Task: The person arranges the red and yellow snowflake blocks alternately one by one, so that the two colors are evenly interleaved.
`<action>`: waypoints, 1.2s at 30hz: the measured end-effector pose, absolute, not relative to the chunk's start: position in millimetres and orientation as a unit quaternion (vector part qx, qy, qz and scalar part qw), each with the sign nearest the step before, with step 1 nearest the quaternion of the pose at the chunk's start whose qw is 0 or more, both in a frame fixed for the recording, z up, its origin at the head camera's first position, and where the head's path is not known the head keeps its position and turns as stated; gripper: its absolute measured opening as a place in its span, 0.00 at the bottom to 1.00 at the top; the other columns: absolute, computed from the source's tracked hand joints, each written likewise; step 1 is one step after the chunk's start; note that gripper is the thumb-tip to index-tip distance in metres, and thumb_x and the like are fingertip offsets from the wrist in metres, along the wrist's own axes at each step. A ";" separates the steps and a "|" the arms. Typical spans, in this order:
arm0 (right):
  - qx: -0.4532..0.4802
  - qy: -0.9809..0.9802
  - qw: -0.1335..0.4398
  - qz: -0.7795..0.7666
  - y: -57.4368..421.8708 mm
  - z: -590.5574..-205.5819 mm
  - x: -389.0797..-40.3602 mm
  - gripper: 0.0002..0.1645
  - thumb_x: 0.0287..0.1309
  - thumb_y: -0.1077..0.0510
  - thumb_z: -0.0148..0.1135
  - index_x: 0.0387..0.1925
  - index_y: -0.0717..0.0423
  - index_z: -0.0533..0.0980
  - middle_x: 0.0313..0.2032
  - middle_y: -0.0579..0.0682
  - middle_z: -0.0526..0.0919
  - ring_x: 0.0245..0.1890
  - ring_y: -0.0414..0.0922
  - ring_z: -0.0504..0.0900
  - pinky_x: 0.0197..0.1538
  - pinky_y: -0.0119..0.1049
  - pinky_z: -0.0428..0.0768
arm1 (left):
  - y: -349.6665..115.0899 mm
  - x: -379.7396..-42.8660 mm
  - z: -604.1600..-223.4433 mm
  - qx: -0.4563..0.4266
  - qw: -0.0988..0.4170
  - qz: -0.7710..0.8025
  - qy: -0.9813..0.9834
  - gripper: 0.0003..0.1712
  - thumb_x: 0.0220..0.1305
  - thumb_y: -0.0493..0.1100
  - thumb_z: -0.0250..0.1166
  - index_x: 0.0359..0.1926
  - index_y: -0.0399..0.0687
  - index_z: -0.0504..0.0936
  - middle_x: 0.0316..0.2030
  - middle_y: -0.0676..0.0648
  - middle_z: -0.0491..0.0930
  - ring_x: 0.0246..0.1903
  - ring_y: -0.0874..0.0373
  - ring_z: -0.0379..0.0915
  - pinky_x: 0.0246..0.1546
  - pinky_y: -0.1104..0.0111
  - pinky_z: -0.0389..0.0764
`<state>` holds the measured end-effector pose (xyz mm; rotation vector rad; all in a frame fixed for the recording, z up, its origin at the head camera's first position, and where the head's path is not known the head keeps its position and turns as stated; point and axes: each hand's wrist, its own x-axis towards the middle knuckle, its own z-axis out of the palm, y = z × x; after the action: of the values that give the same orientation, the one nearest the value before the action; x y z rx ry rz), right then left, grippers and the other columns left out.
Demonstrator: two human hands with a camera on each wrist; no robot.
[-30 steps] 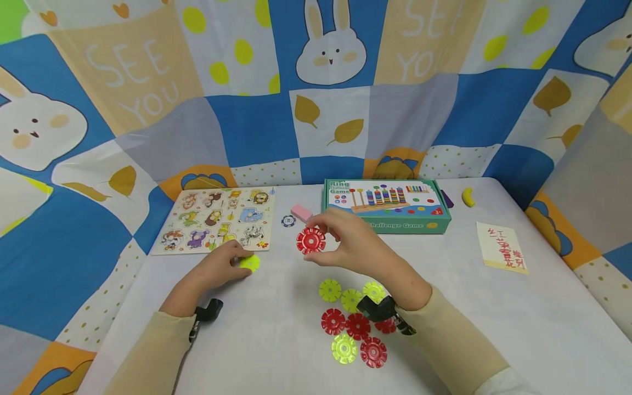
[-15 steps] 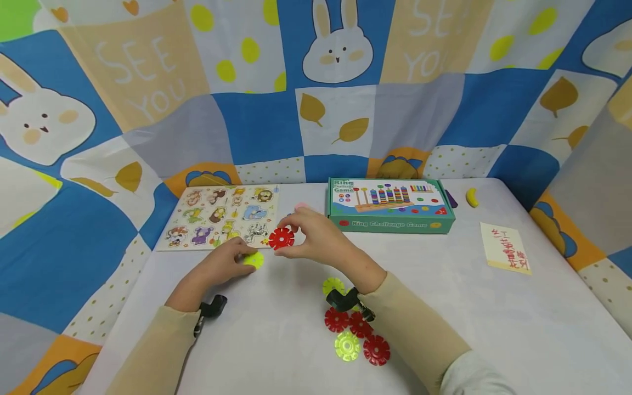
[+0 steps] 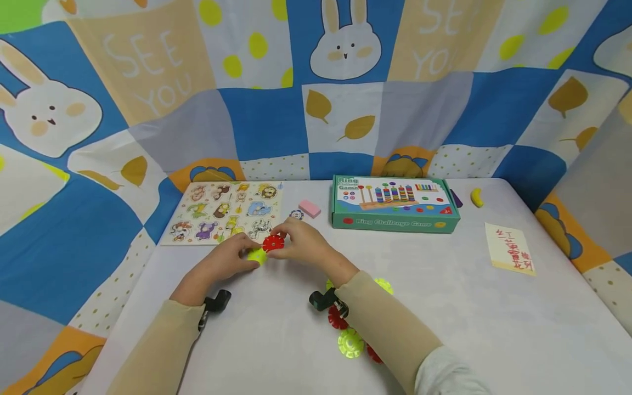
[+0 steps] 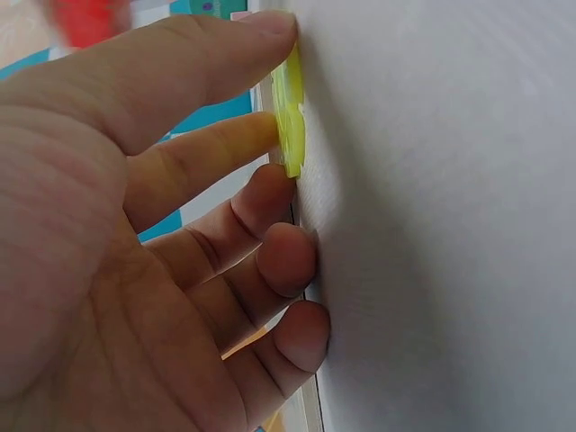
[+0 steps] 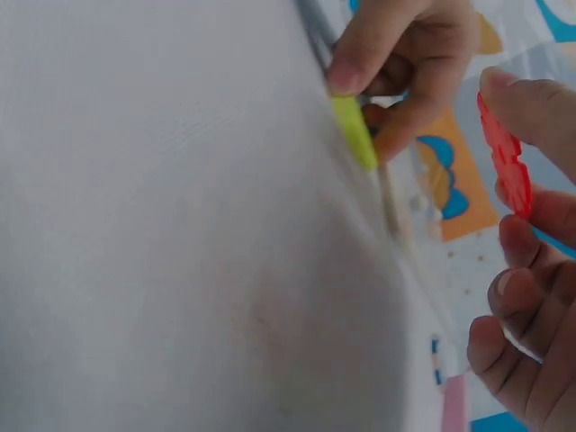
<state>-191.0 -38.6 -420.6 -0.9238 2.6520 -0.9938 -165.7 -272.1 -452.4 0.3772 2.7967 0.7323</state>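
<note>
Just in front of the puzzle board, my left hand pinches a yellow-green notched plastic disc between thumb and finger. The left wrist view shows that disc edge-on, close to the white tabletop. My right hand pinches a red notched disc of the same kind. From the head the two discs overlap at their edges. In the right wrist view the red disc is higher than the yellow one, with a gap between them. More discs, red and yellow-green, lie partly under my right forearm.
An animal puzzle board lies at the back left. Beside it are a pink block and a small patterned round piece. Right of these stands a green game box. A yellow banana-shaped piece and a written note lie farther right.
My right hand has carried the red disc left and close to the yellow-green one. The left hand keeps its pinch near the same spot. The head view has shifted slightly.
</note>
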 end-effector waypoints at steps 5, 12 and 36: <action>-0.270 0.911 0.108 -0.291 -45.0 -437.5 -194.8 0.32 0.45 0.39 0.70 0.50 0.50 0.79 0.38 0.41 0.74 0.37 0.38 0.71 0.37 0.29 0.72 | -271.3 -165.9 -450.9 0.128 0.118 0.247 0.953 0.28 0.51 0.54 0.72 0.54 0.53 0.80 0.40 0.53 0.72 0.40 0.56 0.66 0.43 0.61 0.71; -0.263 0.927 0.105 -0.245 -47.8 -454.5 -194.3 0.30 0.44 0.37 0.70 0.46 0.49 0.81 0.34 0.41 0.71 0.34 0.38 0.71 0.34 0.28 0.71 | -267.6 -164.7 -449.8 0.121 0.127 0.249 0.952 0.27 0.52 0.53 0.72 0.54 0.54 0.80 0.43 0.53 0.72 0.44 0.56 0.67 0.49 0.58 0.71; -0.232 0.925 0.119 -0.278 -42.7 -427.4 -182.5 0.40 0.41 0.38 0.73 0.56 0.50 0.77 0.38 0.46 0.76 0.34 0.39 0.72 0.34 0.30 0.72 | -263.3 -163.4 -442.0 0.138 0.110 0.225 0.958 0.30 0.51 0.55 0.72 0.55 0.53 0.78 0.41 0.50 0.70 0.39 0.55 0.65 0.41 0.62 0.69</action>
<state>-182.5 -42.7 -427.4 -0.6789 2.7037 -0.8133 -163.4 -263.3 -442.0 0.4049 2.8169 0.6619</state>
